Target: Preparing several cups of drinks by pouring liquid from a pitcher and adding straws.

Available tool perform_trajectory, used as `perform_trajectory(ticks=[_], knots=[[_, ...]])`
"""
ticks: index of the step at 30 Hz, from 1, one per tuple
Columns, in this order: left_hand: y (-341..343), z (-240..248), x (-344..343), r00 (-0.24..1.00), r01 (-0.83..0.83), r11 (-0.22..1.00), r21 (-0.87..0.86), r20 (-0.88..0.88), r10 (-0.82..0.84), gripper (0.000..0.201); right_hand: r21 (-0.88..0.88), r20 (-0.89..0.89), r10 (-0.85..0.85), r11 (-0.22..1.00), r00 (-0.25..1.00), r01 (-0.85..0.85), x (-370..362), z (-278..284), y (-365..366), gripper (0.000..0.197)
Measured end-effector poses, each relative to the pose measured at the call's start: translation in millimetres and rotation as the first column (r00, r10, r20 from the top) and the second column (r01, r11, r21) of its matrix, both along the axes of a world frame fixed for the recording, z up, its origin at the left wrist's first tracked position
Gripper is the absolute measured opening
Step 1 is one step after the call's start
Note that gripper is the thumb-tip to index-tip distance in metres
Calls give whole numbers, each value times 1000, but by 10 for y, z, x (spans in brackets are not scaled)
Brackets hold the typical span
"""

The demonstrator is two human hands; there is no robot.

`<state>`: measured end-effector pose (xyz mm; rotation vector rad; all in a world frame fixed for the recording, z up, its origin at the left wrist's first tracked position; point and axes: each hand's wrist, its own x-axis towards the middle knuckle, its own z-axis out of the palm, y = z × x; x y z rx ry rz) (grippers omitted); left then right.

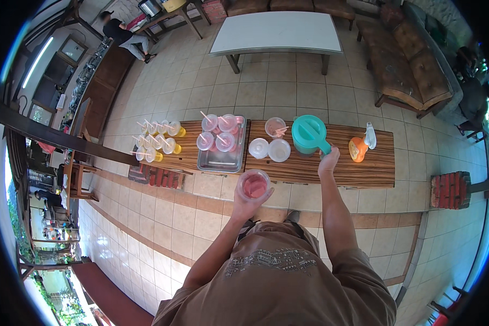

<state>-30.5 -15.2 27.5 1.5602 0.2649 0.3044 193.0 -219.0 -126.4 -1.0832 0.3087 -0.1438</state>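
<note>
One cup [254, 186] of pink drink sits in my left hand [248, 202], fingers wrapped round it, just in front of the worktop [364, 168], while my right hand [328, 161] grips the teal jug [308, 134] handle, so I judge pouring comes next, needing a steady tilt.

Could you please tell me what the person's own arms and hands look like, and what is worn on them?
Both forearms are bare from the short sleeves down, coming up from the lower edge. The left hand and right hand wear no gloves; no watch, ring or bracelet can be made out. The shirt is brown, with a pale printed pattern.
</note>
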Motion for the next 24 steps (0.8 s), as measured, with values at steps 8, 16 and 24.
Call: perform_trajectory(ticks=[8,16,24], knots=[[235,-27,22,998,7,998,-59,55,-4,61,-710,472,-243,465,848,529,-408,516,299,37],[948,-103,-191,1000,11,997,78,0,-11,69,-555,263,598,736,757,-388,-1500,1512,1329,28],[2065,-400,-462,1000,-7,993,117,21,5,80,-665,-78,773,431,630,-610,-1949,1520,2517,33]])
